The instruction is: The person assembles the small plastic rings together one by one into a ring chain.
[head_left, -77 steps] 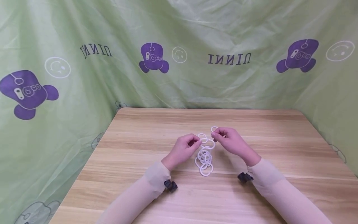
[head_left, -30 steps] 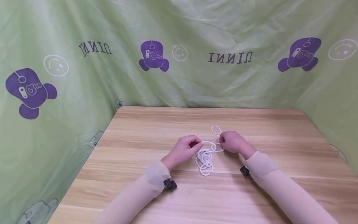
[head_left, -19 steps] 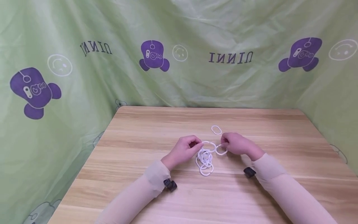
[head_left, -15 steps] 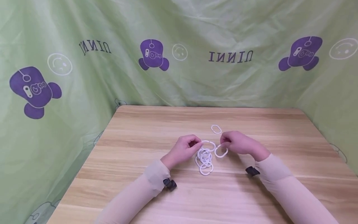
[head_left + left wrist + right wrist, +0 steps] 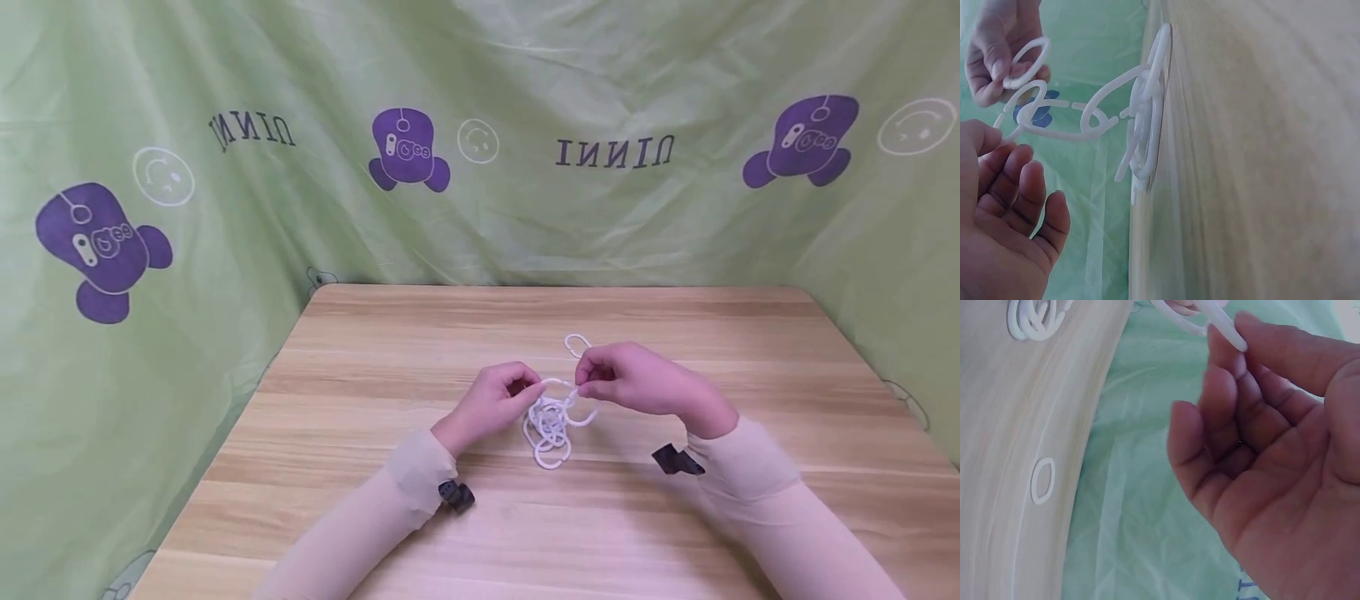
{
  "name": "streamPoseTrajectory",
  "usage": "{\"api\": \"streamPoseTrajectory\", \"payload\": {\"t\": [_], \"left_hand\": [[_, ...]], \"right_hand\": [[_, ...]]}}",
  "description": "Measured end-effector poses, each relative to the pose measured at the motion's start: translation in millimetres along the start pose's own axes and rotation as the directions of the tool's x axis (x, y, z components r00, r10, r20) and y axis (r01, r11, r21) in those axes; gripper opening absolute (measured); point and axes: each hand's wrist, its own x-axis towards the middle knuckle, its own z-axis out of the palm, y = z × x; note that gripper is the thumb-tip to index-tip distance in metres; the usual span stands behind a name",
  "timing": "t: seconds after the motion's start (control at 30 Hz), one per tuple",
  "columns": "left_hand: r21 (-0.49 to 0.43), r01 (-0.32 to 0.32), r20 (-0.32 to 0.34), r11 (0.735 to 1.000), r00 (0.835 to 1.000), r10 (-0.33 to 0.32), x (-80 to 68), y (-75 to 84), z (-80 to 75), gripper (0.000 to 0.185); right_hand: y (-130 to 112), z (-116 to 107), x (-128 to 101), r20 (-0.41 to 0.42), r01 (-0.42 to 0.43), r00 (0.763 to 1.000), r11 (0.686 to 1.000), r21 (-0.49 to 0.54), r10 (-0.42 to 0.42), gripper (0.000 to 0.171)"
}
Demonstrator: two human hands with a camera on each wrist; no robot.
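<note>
My left hand (image 5: 495,400) pinches the end link of a white plastic chain (image 5: 1060,134) between thumb and forefinger, its other fingers loosely bent. The chain runs down into a pile of white links (image 5: 551,425) on the table. Just to the right, my right hand (image 5: 630,379) pinches another oval white link (image 5: 1225,328) by its edge, tilted above the table. In the left wrist view this link lies close to the chain's end link; whether they are hooked together I cannot tell. A loose link (image 5: 1034,481) lies flat beyond my right hand, partly covered in the head view.
The wood-grain table (image 5: 390,333) backs onto a green curtain (image 5: 315,200) with purple prints, which also hangs along both sides. Small black cameras are worn at the left wrist (image 5: 456,496) and the right wrist (image 5: 677,459).
My right hand set one link down at the back, picked up another and brought it beside the left hand. Most recently it has moved left and tilted the link. The left hand stays almost still.
</note>
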Motion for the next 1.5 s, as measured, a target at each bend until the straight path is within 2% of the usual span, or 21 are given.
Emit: {"api": "streamPoseTrajectory", "payload": {"t": [0.17,0.33,0.57,1.0,1.17,1.3,1.4,1.5], "left_hand": [[-0.002,-0.023,0.029,1.000,0.999,0.023,-0.4,1.8,2.1,0.015],[-0.017,-0.049,0.054,0.999,0.997,0.050,-0.1,3.1,2.3,0.016],[0.018,-0.093,0.083,0.996,0.992,0.091,-0.7,1.5,2.5,0.019],[0.020,-0.097,0.071,0.995,0.993,0.096,0.8,-4.5,4.7,0.016],[0.009,-0.109,0.085,0.994,0.990,0.108,0.1,-1.6,6.3,0.013],[-0.022,-0.075,0.095,0.997,0.992,0.077,0.1,0.6,7.9,0.016],[-0.032,-0.021,0.073,0.999,0.997,0.023,0.3,-1.4,8.1,0.017],[-0.040,0.000,0.052,0.999,0.999,0.002,0.5,-2.8,7.7,0.018]], "right_hand": [[-2,3,1,-0.092,-0.032,0.995,0.999,0.027,0.034,0.008],[-3,5,2,-0.144,-0.042,0.988,0.998,0.054,0.049,0.009],[-2,8,3,-0.166,-0.041,0.985,0.996,0.080,0.054,0.011],[5,13,4,-0.221,-0.015,0.975,0.994,0.106,0.038,0.011],[4,15,5,-0.233,0.008,0.972,0.994,0.107,0.017,0.011],[3,16,5,-0.260,0.022,0.966,0.990,0.142,0.015,0.010],[-1,15,5,-0.300,0.032,0.953,0.982,0.187,0.026,0.008],[-11,14,4,-0.330,0.054,0.943,0.969,0.243,0.030,0.006]]}}
